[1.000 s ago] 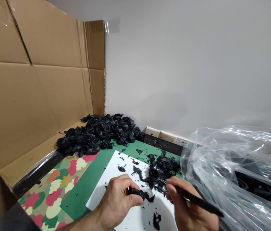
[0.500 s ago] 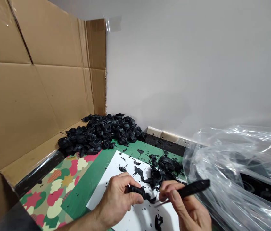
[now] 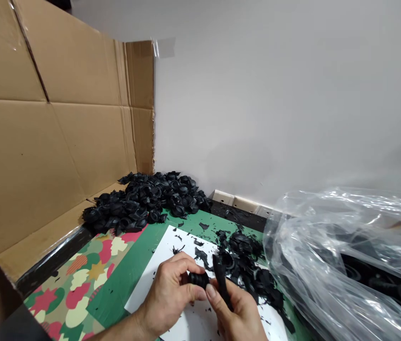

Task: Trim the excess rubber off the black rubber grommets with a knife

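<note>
My left hand (image 3: 172, 291) pinches a black ribbed rubber part (image 3: 198, 280) between thumb and fingers, over a white sheet (image 3: 189, 322). My right hand (image 3: 238, 308) is closed around a knife with a thick black handle (image 3: 222, 279), which points up and away. Its blade is hidden at this moment. The right thumb and fingertips touch the near right end of the rubber part. Just beyond the hands, black trimmings (image 3: 245, 251) lie heaped on the sheet's right side, with small scraps scattered around.
A large pile of black ribbed parts (image 3: 150, 196) sits at the back left, against a tall cardboard wall (image 3: 79, 137). Under the sheet are a green board (image 3: 125, 279) and patterned paper (image 3: 79, 284). Clear plastic bagging (image 3: 303, 251) bulges on the right.
My right hand has moved left to the rubber part, and the knife handle has swung from pointing right to pointing up. The dangling strip at the part's end no longer shows.
</note>
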A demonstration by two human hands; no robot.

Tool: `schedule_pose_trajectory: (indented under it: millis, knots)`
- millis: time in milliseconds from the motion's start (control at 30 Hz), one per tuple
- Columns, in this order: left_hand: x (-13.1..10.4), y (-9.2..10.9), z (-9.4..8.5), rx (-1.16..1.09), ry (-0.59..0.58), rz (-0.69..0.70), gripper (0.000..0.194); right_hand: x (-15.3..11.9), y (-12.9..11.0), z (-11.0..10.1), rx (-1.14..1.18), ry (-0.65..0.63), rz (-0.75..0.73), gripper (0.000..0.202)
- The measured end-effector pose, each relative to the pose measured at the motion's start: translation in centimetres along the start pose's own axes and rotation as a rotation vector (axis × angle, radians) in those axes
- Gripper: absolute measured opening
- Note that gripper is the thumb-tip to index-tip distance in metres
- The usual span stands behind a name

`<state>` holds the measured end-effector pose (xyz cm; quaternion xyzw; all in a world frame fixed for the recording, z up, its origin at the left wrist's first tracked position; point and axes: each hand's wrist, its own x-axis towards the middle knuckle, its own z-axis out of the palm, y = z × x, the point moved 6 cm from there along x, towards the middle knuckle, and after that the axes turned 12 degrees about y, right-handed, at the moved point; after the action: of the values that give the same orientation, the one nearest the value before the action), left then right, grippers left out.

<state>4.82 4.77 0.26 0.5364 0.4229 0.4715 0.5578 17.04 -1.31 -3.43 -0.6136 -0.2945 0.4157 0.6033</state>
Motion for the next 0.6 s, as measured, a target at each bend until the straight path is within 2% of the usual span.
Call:
schedule_pose_trajectory:
  millis: [133, 267, 433, 600]
  knots:
    - [0.0, -0.1, 0.0, -0.021, -0.004, 0.008, 0.025, 0.4, 0.5, -0.4, 0.050, 0.022, 0.039, 0.040]
    - [0.1, -0.1, 0.1, -0.063, -0.023, -0.050, 0.026, 0.7, 0.8, -1.0, 0.130, 0.052, 0.067, 0.042]
    - [0.3, -0.2, 0.1, -0.051, -0.012, -0.077, 0.022, 0.7, 1.0, -0.5, 0.227, -0.009, 0.155, 0.046]
    - [0.3, -0.2, 0.0, -0.038, -0.007, -0.063, 0.023, 0.7, 0.6, 0.0, 0.263, -0.049, 0.163, 0.047]
